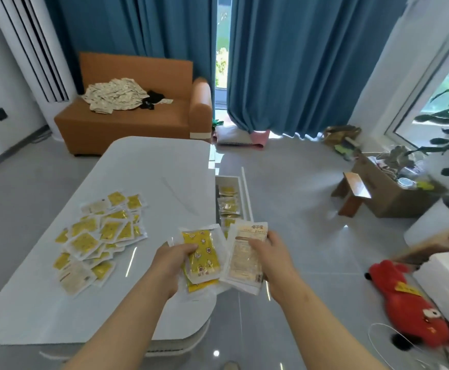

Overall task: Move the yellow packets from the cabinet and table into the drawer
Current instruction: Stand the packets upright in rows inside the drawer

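A heap of several yellow packets [98, 236] lies on the left part of the white table [154, 177]. My left hand [174, 265] grips a small stack of yellow packets [203, 257] over the table's right edge. My right hand [271, 256] holds pale packets [244, 252] with their printed backs up, just right of the left hand's stack. Beyond both hands, the white drawer [247, 198] stands pulled out from the table's right side, with several yellow packets [228, 204] lying inside it.
An orange sofa [138, 121] with a pile of pale packets stands behind the table. On the floor to the right are a red plush toy [407, 303], a white foam box [447, 279], a small wooden stool [351, 193] and a cardboard box [394, 196].
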